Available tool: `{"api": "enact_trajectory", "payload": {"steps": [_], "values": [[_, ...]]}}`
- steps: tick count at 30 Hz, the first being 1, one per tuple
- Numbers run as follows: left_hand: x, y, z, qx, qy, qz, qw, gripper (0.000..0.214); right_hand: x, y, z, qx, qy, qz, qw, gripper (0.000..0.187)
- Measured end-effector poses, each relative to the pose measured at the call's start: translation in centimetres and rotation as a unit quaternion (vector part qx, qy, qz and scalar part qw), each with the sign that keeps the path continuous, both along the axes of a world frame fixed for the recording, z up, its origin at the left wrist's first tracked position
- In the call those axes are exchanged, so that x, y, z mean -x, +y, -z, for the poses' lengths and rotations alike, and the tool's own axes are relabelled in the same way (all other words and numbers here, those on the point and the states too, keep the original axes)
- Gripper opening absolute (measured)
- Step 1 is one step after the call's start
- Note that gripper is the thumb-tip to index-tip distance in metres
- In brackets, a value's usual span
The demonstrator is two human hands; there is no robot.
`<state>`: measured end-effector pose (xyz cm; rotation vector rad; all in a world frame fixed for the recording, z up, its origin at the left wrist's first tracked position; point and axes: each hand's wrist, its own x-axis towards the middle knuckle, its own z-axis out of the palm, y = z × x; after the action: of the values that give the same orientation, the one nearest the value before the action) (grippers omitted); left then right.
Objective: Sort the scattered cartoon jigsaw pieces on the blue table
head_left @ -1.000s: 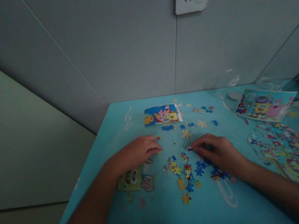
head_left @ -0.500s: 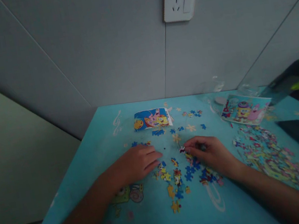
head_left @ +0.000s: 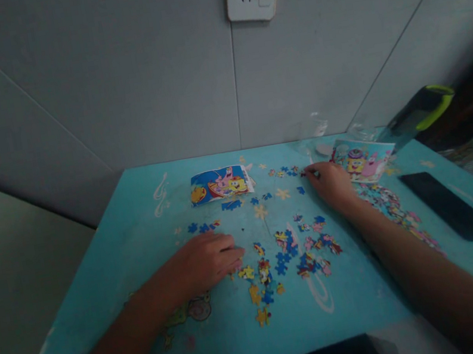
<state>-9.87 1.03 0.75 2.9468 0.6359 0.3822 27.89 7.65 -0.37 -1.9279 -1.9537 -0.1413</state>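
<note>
Nearest us, on a pale blue table (head_left: 354, 314), lie a few yellow puzzle pieces (head_left: 262, 316), with a mixed cluster (head_left: 263, 270) just beyond. The left hand (head_left: 209, 260) rests beside that cluster, its fingers loosely together; we cannot tell whether anything is under them. To the right of it we find a group of red, blue and pink pieces (head_left: 312, 262), and farther right a loose heap (head_left: 382, 201) beside a dark flat slab (head_left: 450, 205).

Farther off, the right hand (head_left: 332, 184) reaches out, thumb and fingertips pinching a small dark piece (head_left: 303, 173) at the right end of a short row of pieces (head_left: 284, 172). Half a second ago this hand was over the middle of the table; its move away uncovers the pieces there and, we judge, puts the held piece with the far row. Left of that row lies a SpongeBob picture (head_left: 219, 184).
</note>
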Motion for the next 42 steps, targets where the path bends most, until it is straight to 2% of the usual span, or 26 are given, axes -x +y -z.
{"api": "enact_trajectory", "payload": {"steps": [3,6,9,12,14,16,23,28,34,38,40,42], "values": [[-0.1,0.0,0.0,0.03,0.049,-0.01,0.998,0.024,0.8,-0.1,-0.4,-0.005,-0.013,0.009,1.0,0.032],[-0.2,0.1,0.0,0.075,0.05,-0.027,0.996,0.023,1.4,-1.2,-1.3,-0.035,-0.003,-0.01,0.999,0.032],[-0.2,0.2,-0.1,0.118,0.042,-0.044,0.991,0.021,1.7,-3.3,-2.3,0.023,0.056,-0.118,0.991,0.027],[-0.3,0.2,-0.6,0.148,0.029,-0.05,0.987,0.019,2.1,-5.2,-3.0,0.137,0.108,-0.251,0.952,0.019],[-0.4,0.2,-0.9,0.162,0.021,-0.054,0.985,0.018,2.4,-5.8,-3.2,0.181,0.113,-0.288,0.933,0.016],[-0.5,0.2,-1.0,0.174,0.019,-0.06,0.983,0.017,2.5,-6.0,-3.2,0.2,0.114,-0.289,0.929,0.016],[-0.5,0.2,0.0,0.181,0.002,-0.052,0.982,0.015,2.2,-5.8,-2.4,0.216,0.148,-0.206,0.943,0.02],[-0.9,0.2,0.2,0.21,-0.05,-0.063,0.974,0.018,2.3,-5.9,-2.2,0.214,0.16,-0.193,0.944,0.017],[-1.2,0.2,-0.4,0.24,-0.126,-0.109,0.956,0.018,2.7,-6.2,-2.7,0.242,0.196,-0.213,0.926,0.019],[-1.4,-0.1,-0.1,0.301,-0.171,-0.17,0.923,0.02,3.6,-6.5,-2.8,0.209,0.246,-0.221,0.92,0.023],[-1.8,-0.3,0.1,0.356,-0.206,-0.194,0.891,0.021,4.7,-7.0,-2.8,0.211,0.293,-0.227,0.904,0.024],[-2.3,-0.6,0.4,0.429,-0.248,-0.204,0.844,0.023,6.1,-7.7,-2.7,0.231,0.35,-0.233,0.878,0.026]]}}
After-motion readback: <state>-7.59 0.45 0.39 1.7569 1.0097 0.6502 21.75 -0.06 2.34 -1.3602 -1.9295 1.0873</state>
